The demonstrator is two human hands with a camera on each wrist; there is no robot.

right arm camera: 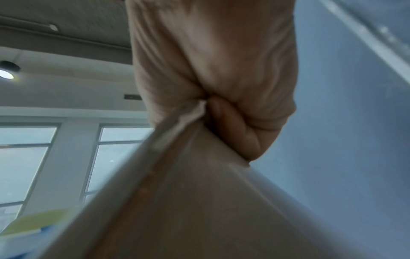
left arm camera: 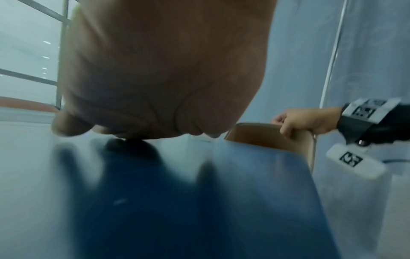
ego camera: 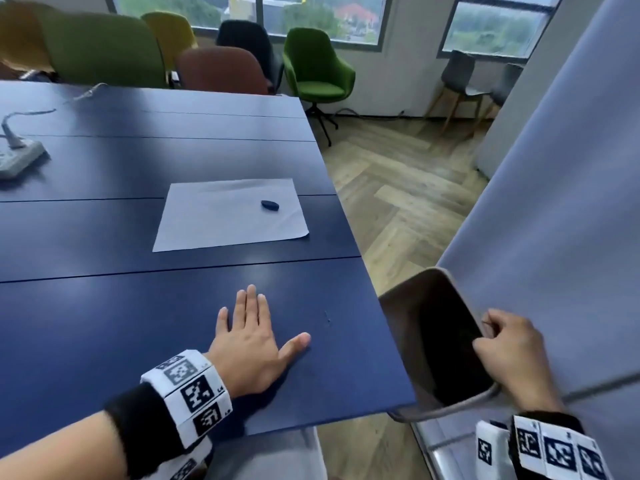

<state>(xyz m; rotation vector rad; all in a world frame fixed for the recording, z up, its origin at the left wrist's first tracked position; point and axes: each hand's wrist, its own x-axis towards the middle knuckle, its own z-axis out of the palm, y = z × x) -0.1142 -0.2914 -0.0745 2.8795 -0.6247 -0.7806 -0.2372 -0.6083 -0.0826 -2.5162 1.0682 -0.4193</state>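
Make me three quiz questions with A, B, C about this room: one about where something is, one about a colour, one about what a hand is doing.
1. Where does the small dark oval thing lie?
A. in a bowl
B. on the white paper
C. on a plate
2. What colour is the table?
A. blue
B. red
C. white
3. What is the right hand doing?
A. lying flat
B. waving
C. gripping the chair back

Answers: B, it sits on the paper; A, its top is dark blue; C, its fingers curl over the chair back's top edge.
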